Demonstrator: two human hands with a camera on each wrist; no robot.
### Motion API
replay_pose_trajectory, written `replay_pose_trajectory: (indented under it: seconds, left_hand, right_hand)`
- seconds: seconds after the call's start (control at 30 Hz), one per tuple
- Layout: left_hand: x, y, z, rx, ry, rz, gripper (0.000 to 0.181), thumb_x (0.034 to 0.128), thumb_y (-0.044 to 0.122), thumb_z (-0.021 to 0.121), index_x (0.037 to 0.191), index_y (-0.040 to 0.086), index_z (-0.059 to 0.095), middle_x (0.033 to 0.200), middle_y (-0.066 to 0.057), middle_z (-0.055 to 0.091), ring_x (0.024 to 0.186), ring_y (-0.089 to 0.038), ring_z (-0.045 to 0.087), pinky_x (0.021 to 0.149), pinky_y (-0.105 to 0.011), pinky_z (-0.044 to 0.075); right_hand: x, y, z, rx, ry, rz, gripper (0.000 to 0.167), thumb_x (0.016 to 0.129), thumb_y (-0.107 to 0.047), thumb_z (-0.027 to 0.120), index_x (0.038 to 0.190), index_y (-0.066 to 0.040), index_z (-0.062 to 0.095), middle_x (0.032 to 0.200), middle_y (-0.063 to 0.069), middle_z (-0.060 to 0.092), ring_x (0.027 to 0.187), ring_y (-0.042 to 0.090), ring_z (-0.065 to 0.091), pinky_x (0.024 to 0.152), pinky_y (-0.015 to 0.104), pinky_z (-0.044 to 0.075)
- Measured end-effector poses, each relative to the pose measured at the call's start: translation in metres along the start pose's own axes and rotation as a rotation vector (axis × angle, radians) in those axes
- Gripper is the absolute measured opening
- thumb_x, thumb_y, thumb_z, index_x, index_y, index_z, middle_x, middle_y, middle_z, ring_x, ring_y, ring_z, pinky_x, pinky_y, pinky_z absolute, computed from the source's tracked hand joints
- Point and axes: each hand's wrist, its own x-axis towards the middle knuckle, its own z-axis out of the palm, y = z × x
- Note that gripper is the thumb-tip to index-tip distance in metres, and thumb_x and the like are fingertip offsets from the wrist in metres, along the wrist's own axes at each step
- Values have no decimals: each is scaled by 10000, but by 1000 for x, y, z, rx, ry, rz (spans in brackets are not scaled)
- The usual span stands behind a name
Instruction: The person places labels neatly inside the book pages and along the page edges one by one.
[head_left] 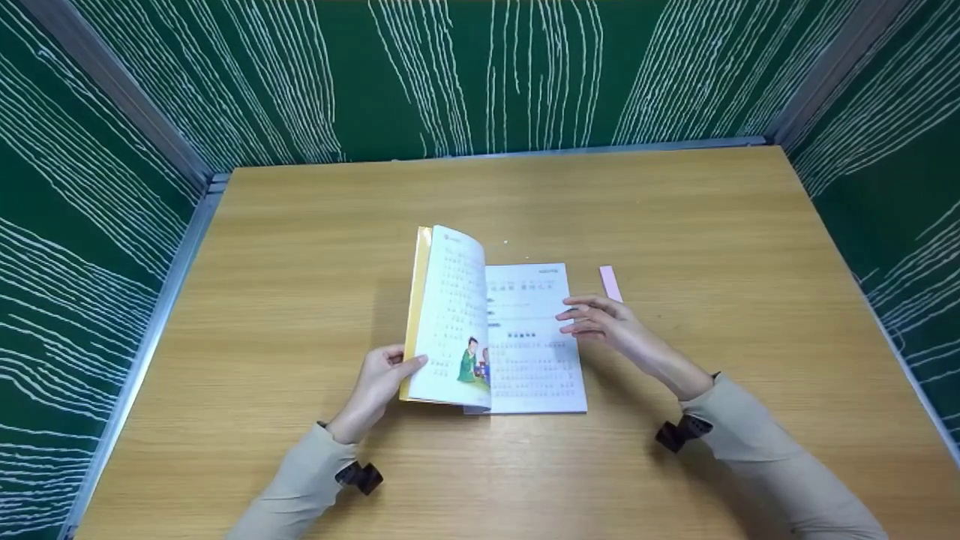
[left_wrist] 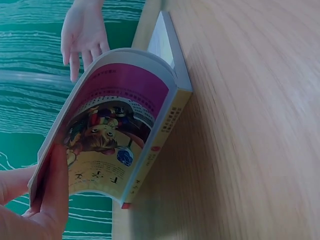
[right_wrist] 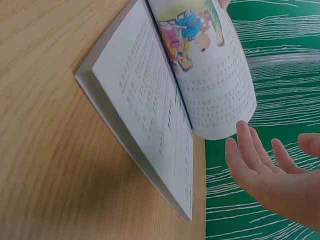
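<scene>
An opened paperback book [head_left: 534, 375] lies on the wooden table, its right-hand page flat and printed with text. My left hand [head_left: 381, 386] pinches the raised cover and left pages at their outer edge, thumb on the page with the green-robed figure. In the left wrist view the curved cover [left_wrist: 120, 135] shows a purple band and a picture, with the spine toward the table. My right hand [head_left: 611, 330] hovers by the book's right edge, fingers spread and holding nothing. The right wrist view shows this hand [right_wrist: 275, 175] apart from the pages.
A pink strip [head_left: 610, 283] lies on the table just beyond my right hand. Tiny white specks sit behind the book. Green panels [head_left: 360, 82] with white wavy lines wall the table [head_left: 300, 225] at the back and both sides.
</scene>
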Motion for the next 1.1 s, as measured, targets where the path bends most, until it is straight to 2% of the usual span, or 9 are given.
replay_pose_trajectory:
  seconds: [0.13, 0.2, 0.23, 0.33, 0.43, 0.53, 0.7, 0.93, 1.1]
  left_hand:
    - [1, -3, -5, -1, 18, -10, 236, 796, -8, 587, 988, -145, 585, 792, -133, 652, 640, -131, 601, 577, -222, 504]
    - [1, -4, -8, 1, 29, -15, 234, 796, -9, 587, 986, -146, 586, 789, -127, 651, 637, -131, 598, 572, -219, 501]
    - [1, -5, -10, 3, 35, -18, 233, 796, -10, 588, 985, -146, 586, 788, -125, 650, 636, -130, 596, 571, -217, 499]
    - [2, -7, -14, 5, 57, -33, 236, 794, -9, 593, 988, -144, 585, 787, -118, 648, 639, -129, 593, 569, -214, 495]
    - [3, -11, -19, 12, 76, -49, 248, 793, -4, 597, 995, -146, 578, 784, -111, 642, 641, -125, 587, 570, -210, 491]
    - [4, -13, -23, 17, 88, -66, 248, 792, 1, 600, 994, -141, 578, 779, -104, 637, 640, -124, 584, 571, -209, 490]
    - [5, -16, -28, 35, 95, -83, 244, 795, 6, 596, 991, -139, 580, 762, -100, 639, 625, -122, 584, 559, -203, 486]
    - [7, -19, -33, 52, 106, -112, 262, 797, 14, 595, 1007, -141, 578, 748, -90, 643, 621, -115, 586, 560, -196, 482]
    - [10, -23, -36, 53, 103, -142, 276, 804, 33, 598, 1017, -139, 566, 746, -80, 638, 626, -110, 585, 572, -196, 483]
  right_hand:
    - [-3, 0, -6, -10, 6, 0, 500, 937, -269, 431, 1276, 89, 347, 1183, 249, 493, 1003, 272, 568, 970, 484, 340]
    - [-4, -3, -8, -19, 13, 2, 482, 945, -239, 416, 1272, 108, 339, 1182, 262, 484, 1007, 294, 561, 962, 465, 359]
    - [0, 7, -16, -22, 10, -8, 468, 944, -241, 418, 1273, 86, 358, 1177, 240, 497, 1004, 288, 564, 953, 433, 382]
    - [1, 10, -22, -50, 33, -26, 474, 940, -240, 430, 1259, 104, 364, 1169, 256, 501, 1006, 325, 554, 938, 403, 406]
    - [2, 14, -29, -79, 53, -38, 474, 934, -238, 443, 1249, 108, 373, 1168, 263, 503, 977, 275, 574, 916, 349, 431]
    - [-3, 4, -28, -117, 70, -35, 437, 941, -170, 424, 1238, 143, 360, 1171, 302, 479, 946, 213, 584, 909, 338, 437]
    - [-2, 7, -39, -205, 87, -81, 380, 938, -96, 406, 1212, 166, 377, 1157, 340, 461, 919, 178, 598, 897, 393, 439]
    - [2, 13, -55, -271, 120, -101, 347, 912, -48, 434, 1168, 184, 405, 1105, 355, 468, 889, 128, 592, 854, 342, 475]
    - [6, 16, -67, -408, 132, -100, 322, 896, -25, 456, 1155, 165, 440, 1065, 324, 507, 896, 245, 583, 824, 319, 491]
